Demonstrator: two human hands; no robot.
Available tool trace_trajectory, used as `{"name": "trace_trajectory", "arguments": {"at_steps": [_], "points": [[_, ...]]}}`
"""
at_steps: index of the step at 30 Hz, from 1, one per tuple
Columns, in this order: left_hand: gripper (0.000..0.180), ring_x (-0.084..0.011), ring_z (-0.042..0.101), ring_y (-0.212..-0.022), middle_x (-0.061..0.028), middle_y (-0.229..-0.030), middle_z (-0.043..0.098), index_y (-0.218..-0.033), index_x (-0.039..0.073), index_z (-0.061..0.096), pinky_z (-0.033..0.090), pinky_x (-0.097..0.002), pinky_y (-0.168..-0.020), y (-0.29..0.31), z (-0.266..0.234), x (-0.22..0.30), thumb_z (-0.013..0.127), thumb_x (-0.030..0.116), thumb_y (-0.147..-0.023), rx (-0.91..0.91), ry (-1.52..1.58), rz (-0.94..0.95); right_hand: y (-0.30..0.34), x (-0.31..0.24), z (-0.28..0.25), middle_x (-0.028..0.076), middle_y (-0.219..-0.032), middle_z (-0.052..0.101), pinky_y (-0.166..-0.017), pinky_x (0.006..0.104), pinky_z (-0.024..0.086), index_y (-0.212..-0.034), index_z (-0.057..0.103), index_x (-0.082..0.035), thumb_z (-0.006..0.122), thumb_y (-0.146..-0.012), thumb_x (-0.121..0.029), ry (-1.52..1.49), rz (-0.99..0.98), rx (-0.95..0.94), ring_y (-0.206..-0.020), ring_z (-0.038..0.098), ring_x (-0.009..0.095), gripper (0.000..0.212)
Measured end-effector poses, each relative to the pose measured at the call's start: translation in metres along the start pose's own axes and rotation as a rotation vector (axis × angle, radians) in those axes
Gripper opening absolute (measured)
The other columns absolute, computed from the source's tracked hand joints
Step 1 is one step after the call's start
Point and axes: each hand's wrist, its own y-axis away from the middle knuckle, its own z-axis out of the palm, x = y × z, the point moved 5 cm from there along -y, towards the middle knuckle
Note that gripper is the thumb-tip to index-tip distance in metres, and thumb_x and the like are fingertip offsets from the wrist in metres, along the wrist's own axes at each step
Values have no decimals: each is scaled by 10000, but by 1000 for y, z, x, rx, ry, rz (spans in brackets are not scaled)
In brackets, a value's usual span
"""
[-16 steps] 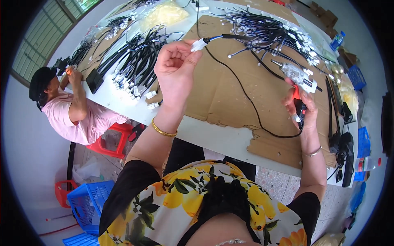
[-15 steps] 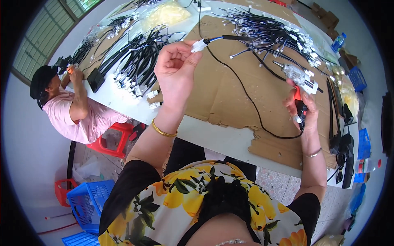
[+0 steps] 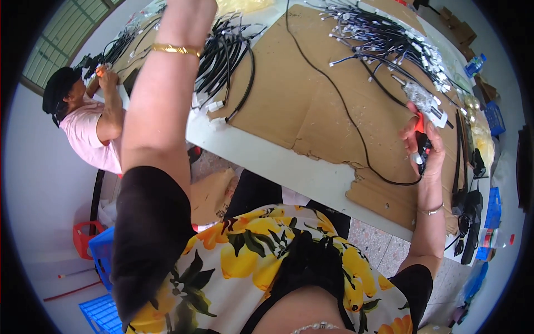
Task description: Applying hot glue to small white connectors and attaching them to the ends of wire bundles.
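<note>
Spanning the left side of the table [image 3: 245, 139], the left forearm [image 3: 158, 106] runs off the upper edge; the left hand is out of sight, so no telling what its fingers do. Just right of that wrist, a black cable bundle [image 3: 216, 61]: light, bendy stuff by the look, best gripped at the stiffer white connectors. Over to the right hand [image 3: 427, 146], and it's wrapped round the handle of a glue gun [image 3: 420, 100], whose nozzle points up and leftward. Modest weight, I'd judge, rigid, front-heavy; hold the handle, avoid a possibly hot nozzle. The cord [image 3: 389, 182] trails off left of that hand.

Left of the left forearm, a person in pink [image 3: 92, 125] is at the table. Between the arms, brown cardboard [image 3: 289, 100] shows a ragged near edge. Beyond the right hand, a cable heap [image 3: 384, 36]; to its right, black adapters [image 3: 473, 209] and a blue crate [image 3: 494, 117].
</note>
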Motion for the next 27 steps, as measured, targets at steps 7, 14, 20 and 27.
{"name": "trace_trajectory", "arguments": {"at_steps": [7, 14, 20, 27], "points": [[141, -35, 428, -585, 45, -649, 507, -711, 66, 529, 365, -178, -555, 65, -64, -16, 649, -6, -718, -83, -590, 20, 2, 4, -16, 24, -704, 526, -612, 200, 371, -1228, 364, 104, 509, -834, -323, -7, 32, -19, -482, 402, 75, 599], [142, -76, 558, -604, -38, -685, 618, -784, 4, 583, 443, -202, -564, 174, -117, -28, 687, 65, -709, -117, -869, -80, 4, 8, -8, 14, -678, 522, -619, 205, 366, -1231, 347, 115, 504, -838, -334, 35, 72, -32, -524, 420, 84, 617], [144, -166, 605, -610, -83, -715, 632, -808, 32, 578, 463, -261, -556, 208, -127, -12, 667, 95, -714, -218, -1102, 97, 5, 6, -5, 19, -670, 522, -623, 202, 370, -1226, 344, 130, 509, -835, -349, 52, 62, -57, -487, 401, 73, 639], [170, -182, 593, -595, -76, -699, 626, -867, 48, 565, 458, -259, -499, 224, -130, -3, 643, 66, -716, -279, -1168, -21, 8, 5, -3, 16, -652, 515, -615, 202, 365, -1223, 347, 133, 508, -833, -355, 61, 86, -57, -516, 426, 81, 645]]}}
